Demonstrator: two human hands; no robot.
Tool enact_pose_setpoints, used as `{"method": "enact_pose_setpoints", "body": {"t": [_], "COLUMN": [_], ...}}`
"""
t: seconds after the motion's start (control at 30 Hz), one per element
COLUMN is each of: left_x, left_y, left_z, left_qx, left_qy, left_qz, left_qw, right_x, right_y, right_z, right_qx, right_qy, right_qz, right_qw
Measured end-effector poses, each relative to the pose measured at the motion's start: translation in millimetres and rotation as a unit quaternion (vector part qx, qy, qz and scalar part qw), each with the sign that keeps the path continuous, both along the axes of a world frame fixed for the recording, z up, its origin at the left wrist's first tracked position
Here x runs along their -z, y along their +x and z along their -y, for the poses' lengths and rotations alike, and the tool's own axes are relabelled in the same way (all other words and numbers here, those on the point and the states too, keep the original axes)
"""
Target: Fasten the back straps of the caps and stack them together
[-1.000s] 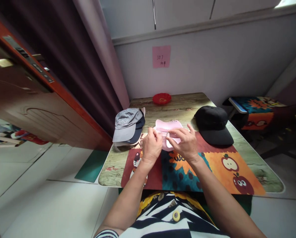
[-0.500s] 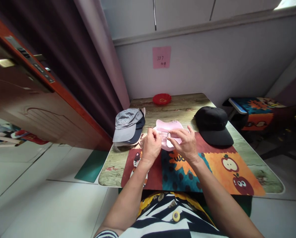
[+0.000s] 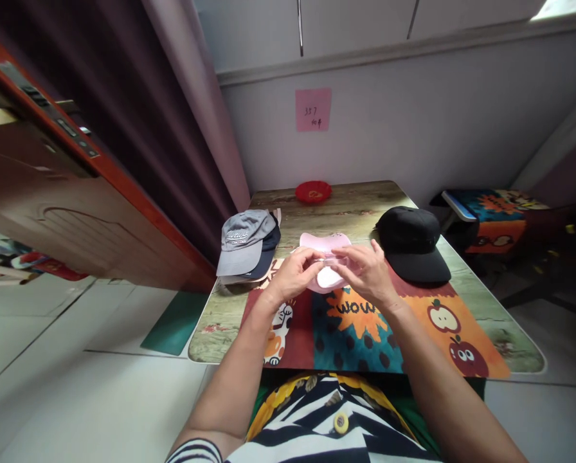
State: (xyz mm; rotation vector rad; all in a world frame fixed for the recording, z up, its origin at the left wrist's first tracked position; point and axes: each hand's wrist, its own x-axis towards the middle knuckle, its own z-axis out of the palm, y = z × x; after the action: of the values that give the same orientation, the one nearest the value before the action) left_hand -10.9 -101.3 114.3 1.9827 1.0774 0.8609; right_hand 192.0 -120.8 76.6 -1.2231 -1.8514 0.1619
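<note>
A pink cap (image 3: pixel 323 242) lies in front of me on the patterned mat, its brim toward the wall and its back opening toward me. Across that opening runs a narrow strap (image 3: pixel 328 262). From the left, my left hand (image 3: pixel 295 275) pinches the strap between thumb and fingers. My right hand (image 3: pixel 368 273) grips the strap's other side the same way, close to the left fingertips. The buckle area is mostly covered by my fingers.
Stacked grey (image 3: pixel 242 238) and dark blue caps stand at the table's left. A black cap (image 3: pixel 411 241) sits at the right. Near the wall is a red dish (image 3: pixel 313 191). A wooden door (image 3: pixel 76 212) and a curtain (image 3: pixel 172 96) are on the left.
My left hand has turned from a raised fist to reach right onto the strap. Both hands' fingertips are now closer together over the pink cap. The camera has shifted slightly.
</note>
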Motion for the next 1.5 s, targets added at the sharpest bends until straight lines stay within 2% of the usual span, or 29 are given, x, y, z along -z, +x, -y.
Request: {"method": "enact_pose_setpoints", "body": {"t": [0.13,0.3,0.43,0.6,0.67,0.8,1.0,1.2,1.37,1.5], "left_x": [1.6,13.6,16.3,0.8,-4.9,-7.6,-10.0,-14.4,-8.0,-5.5], "left_y": [-7.4,-5.9,1.4,16.5,21.3,24.5,20.0,10.9,4.7,3.8], "left_z": [-5.9,-12.5,-27.6,-57.4,-65.7,-67.5,-58.8,-63.5,-68.6,-70.7], "left_qx": [0.028,0.0,-0.033,-0.069,-0.069,-0.036,-0.022,0.034,0.024,0.011], "left_qy": [-0.068,-0.092,-0.069,0.019,0.03,-0.064,-0.19,-0.212,-0.199,-0.226], "left_qz": [0.045,0.084,0.075,0.065,0.061,0.098,0.164,0.162,0.159,0.164], "left_qw": [0.996,0.992,0.994,0.995,0.995,0.993,0.968,0.963,0.967,0.96], "right_x": [-7.3,1.7,6.7,-6.0,-12.6,-23.7,-32.0,-22.0,-18.7,-21.6], "right_y": [10.6,11.9,13.1,16.6,19.8,27.0,22.8,9.5,3.8,4.8], "right_z": [-5.6,-19.3,-38.0,-67.4,-75.5,-76.3,-66.6,-75.2,-76.0,-74.7], "right_qx": [-0.026,-0.06,-0.035,0.028,0.038,-0.005,-0.062,-0.099,-0.091,-0.09], "right_qy": [-0.044,-0.04,-0.017,0.049,0.058,0.015,-0.023,-0.028,-0.022,0.009], "right_qz": [0.019,0.04,0.038,0.038,0.042,0.025,-0.004,-0.001,0.008,0.018], "right_qw": [0.999,0.997,0.999,0.998,0.997,1.0,0.998,0.995,0.996,0.996]}}
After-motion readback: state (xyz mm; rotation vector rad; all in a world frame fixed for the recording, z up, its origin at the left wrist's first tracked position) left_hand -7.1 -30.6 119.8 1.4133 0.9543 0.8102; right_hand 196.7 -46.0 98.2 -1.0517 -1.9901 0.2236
